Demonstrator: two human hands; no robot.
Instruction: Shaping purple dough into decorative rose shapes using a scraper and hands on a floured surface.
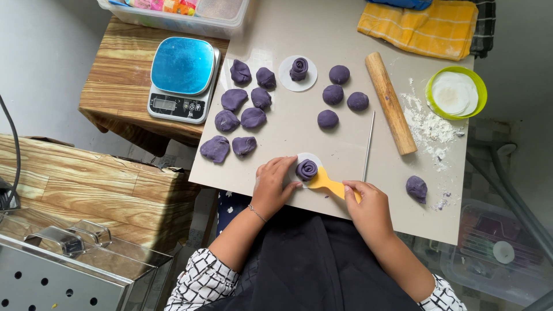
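A purple dough rose (306, 169) sits on a small white paper disc (310, 158) near the front edge of the beige board (345, 132). My left hand (275, 184) rests beside it, fingertips touching its left side. My right hand (363, 198) grips the handle of a yellow plastic scraper (324, 182), whose blade lies against the rose's base. A finished rose (298, 68) stands on another disc at the back.
Several purple dough lumps (242, 112) lie left, round balls (337, 95) behind. A wooden rolling pin (390, 102), thin metal rod (368, 147), spilled flour (429, 126), green bowl of paper discs (456, 92), lone dough piece (416, 188), kitchen scale (183, 78), yellow cloth (417, 26).
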